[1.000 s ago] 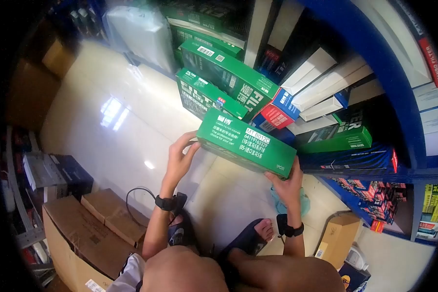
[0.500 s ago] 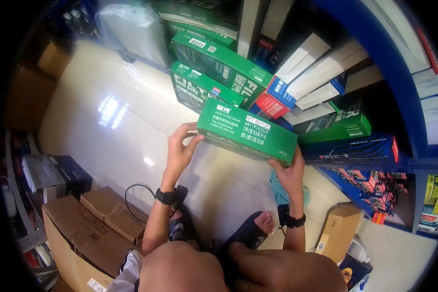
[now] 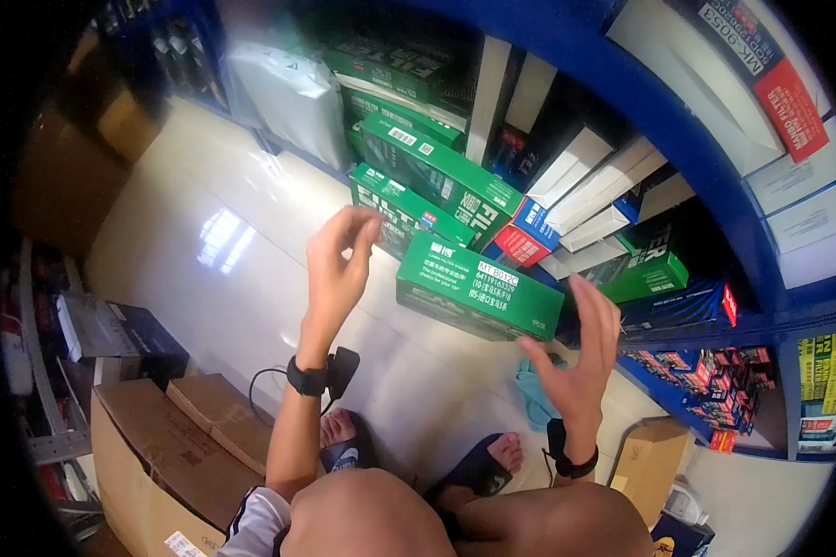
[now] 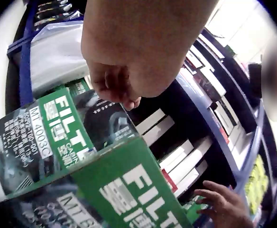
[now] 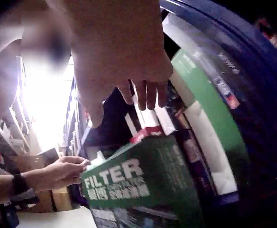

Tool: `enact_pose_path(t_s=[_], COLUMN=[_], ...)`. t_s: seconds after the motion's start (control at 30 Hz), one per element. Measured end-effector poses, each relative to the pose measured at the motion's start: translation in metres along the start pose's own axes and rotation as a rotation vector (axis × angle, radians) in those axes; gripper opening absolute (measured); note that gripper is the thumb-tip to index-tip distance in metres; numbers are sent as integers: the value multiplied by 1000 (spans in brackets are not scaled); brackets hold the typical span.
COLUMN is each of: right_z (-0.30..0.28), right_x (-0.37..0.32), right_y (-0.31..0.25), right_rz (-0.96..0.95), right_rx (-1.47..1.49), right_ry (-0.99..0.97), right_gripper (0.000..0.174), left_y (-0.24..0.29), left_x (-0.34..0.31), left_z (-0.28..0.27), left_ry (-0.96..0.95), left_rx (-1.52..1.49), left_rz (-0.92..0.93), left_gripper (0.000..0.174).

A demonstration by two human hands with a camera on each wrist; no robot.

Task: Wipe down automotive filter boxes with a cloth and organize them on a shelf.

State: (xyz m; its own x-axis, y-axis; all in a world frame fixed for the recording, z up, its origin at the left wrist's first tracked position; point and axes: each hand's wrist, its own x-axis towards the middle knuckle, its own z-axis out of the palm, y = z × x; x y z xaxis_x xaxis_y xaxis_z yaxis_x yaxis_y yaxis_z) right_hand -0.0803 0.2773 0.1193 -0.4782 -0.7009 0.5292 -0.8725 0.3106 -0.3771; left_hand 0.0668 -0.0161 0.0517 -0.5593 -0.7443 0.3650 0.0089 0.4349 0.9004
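A green filter box (image 3: 478,286) labelled MT B012C stands upright on the floor, at the shelf front. My left hand (image 3: 337,274) hovers off its left end with fingers loosely bent, holding nothing. Off the right end is my right hand (image 3: 581,348), fingers spread and thumb near the lower corner; contact there is unclear. Just behind stands another green box (image 3: 395,200), labelled MT 4003C in the left wrist view. In the right wrist view, the FILTER side of the near box (image 5: 143,185) shows below my right hand (image 5: 122,57).
A larger green box (image 3: 437,167) and a blue-red box (image 3: 528,232) jut from the blue shelf. White-ended boxes (image 3: 576,172) lean inside it. Cardboard boxes (image 3: 163,446) stand at lower left, an open carton (image 3: 648,464) at lower right, near a teal cloth (image 3: 534,395).
Both hands have let go of the near green box and moved apart from its ends, the left up and leftward, the right outward. The head view has shifted.
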Motion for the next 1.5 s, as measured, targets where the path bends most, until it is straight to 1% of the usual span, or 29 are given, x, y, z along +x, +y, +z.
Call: enact_pose_path(t_s=[0.03, 0.13, 0.17, 0.23, 0.3, 0.37, 0.4, 0.43, 0.47, 0.5, 0.53, 0.57, 0.63, 0.67, 0.77, 0.8, 0.83, 0.87, 0.9, 0.93, 1.0, 1.07, 1.13, 1.2, 1.27, 1.3, 1.37, 1.43, 1.5], right_z=[-3, -1, 10, 34, 49, 68, 77, 85, 91, 95, 99, 103, 112, 126, 130, 135, 140, 144, 146, 148, 150, 154, 154, 149, 145, 145, 148, 149, 145], right_x=[12, 47, 56, 75, 101, 126, 139, 152, 166, 180, 193, 203, 224, 231, 243, 245, 248, 249, 250, 251, 253, 256, 255, 253, 255, 255, 253, 251, 248], right_y=[-11, -47, -52, -60, -68, -74, -76, -78, -82, -87, -89, -88, -85, -72, -62, -56, -49, -43, -41, -40, -40, -37, -40, -46, -44, -43, -41, -45, -54], right_rz=[-6, 100, 95, 172, 147, 156, 193, 231, 230, 323, 414, 414, 484, 465, 545, 528, 528, 567, 608, 614, 667, 648, 629, 617, 646, 673, 676, 676, 677], right_rx=[0, 343, 342, 789, 792, 830, 906, 982, 982, 967, 950, 948, 824, 812, 850, 845, 842, 860, 878, 877, 855, 889, 922, 800, 783, 771, 799, 827, 772], right_ry=[6, -188, -189, -212, -243, -242, -244, -246, -250, -255, -260, -263, -274, -277, -331, -312, -314, -305, -294, -294, -269, -275, -282, -201, -207, -212, -184, -155, -50], right_gripper=[88, 83, 83, 82, 82, 82, 85, 88, 88, 91, 93, 93, 98, 98, 99, 89, 89, 73, 59, 59, 41, 38, 36, 35, 35, 35, 35, 36, 31], left_y=[6, 24, 27, 23, 20, 11, 6, -3, -18, -27, -15, -18, -30, -34, -42, -44, -46, -49, -52, -55, -61, -67, -74, -76, -75, -82, -95, -79, -71], left_x=[12, 45, 57, 86, 114, 143, 159, 178, 197, 205, 208, 214, 232, 239, 256, 260, 265, 268, 269, 270, 271, 271, 273, 273, 268, 268, 266, 254, 248], left_z=[-1, -8, -11, -17, -25, -35, -40, -42, -42, -43, -46, -46, -42, -41, -40, -39, -38, -38, -38, -39, -35, -31, -30, -29, -26, -25, -24, -24, -24], left_ry=[-5, 7, 2, 20, 65, 38, 7, 11, 22, 31, -24, -22, 14, -13, 26, 24, 17, 7, 2, -21, -54, 58, 48, 42, 125, 122, 251, 230, 287], left_rx=[-28, -27, -11, 36, 110, 136, 165, 165, 131, 97, 33, 31, 89, 62, 60, 57, 198, 342, 341, 281, 220, 269, 285, 298, 353, 350, 199, 151, -49], left_rz=[-4, 35, 44, 89, 229, 193, 160, 159, 162, 164, 80, 78, -31, -78, -167, -170, -153, -137, -140, -162, -186, -156, -152, -146, -116, -120, 9, 13, -2], left_gripper=[19, 20, 20, 21, 24, 28, 34, 34, 38, 43, 52, 52, 56, 60, 54, 54, 58, 62, 62, 61, 60, 59, 58, 58, 52, 52, 45, 42, 44])
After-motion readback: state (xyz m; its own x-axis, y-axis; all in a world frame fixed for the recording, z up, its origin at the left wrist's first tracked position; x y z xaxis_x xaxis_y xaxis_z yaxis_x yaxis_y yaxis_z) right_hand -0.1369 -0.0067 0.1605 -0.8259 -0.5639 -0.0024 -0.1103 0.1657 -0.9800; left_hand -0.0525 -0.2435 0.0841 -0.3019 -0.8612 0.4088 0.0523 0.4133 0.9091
